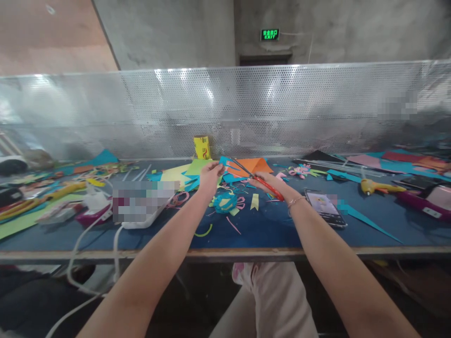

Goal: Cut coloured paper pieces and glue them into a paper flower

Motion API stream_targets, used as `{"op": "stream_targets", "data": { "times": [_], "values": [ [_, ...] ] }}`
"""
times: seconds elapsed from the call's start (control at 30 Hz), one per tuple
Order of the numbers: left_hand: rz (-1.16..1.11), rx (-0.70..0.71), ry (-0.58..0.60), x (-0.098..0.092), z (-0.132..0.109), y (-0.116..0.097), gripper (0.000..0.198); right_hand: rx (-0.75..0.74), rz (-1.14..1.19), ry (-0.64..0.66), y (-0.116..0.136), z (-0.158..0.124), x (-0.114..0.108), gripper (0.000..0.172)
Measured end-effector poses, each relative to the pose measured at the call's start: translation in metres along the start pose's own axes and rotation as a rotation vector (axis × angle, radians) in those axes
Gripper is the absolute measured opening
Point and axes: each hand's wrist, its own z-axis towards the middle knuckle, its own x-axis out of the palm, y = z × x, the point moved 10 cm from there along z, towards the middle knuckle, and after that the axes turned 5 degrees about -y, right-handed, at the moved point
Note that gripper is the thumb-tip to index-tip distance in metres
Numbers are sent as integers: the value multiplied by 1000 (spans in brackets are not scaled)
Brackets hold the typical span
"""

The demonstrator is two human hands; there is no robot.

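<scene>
My forearms (172, 241) extend over the table (260, 234), left hand (210, 178) pinching blue paper (224, 162), right hand (267, 180) gripping red-handled scissors (272, 188) beside it, apparently mid-cutting, so the next snip calls for steady holding.

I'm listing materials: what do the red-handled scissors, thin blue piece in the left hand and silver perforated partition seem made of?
Red-handled scissors: handles probably plastic, smooth, by their even colour; blades likely steel, being grey, slender.
Thin blue piece: likely paper or card, matte, by its flat colour.
Silver perforated partition: probably metal, shiny, by its bright reflections.
</scene>
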Motion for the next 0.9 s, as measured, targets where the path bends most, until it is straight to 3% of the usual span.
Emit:
{"op": "stream_targets", "data": {
  "times": [0.2, 0.57, 0.9],
  "values": [
    [45, 20, 33, 6, -4, -4, 11, -40, 7, 99, 6, -4, 9, 37],
    [148, 73, 116, 16, -7, 2, 16, 55, 54, 70, 4, -1, 18, 36],
    [91, -21, 90, 16, -13, 2, 18, 58, 67, 47, 10, -2, 18, 36]
  ]
}}
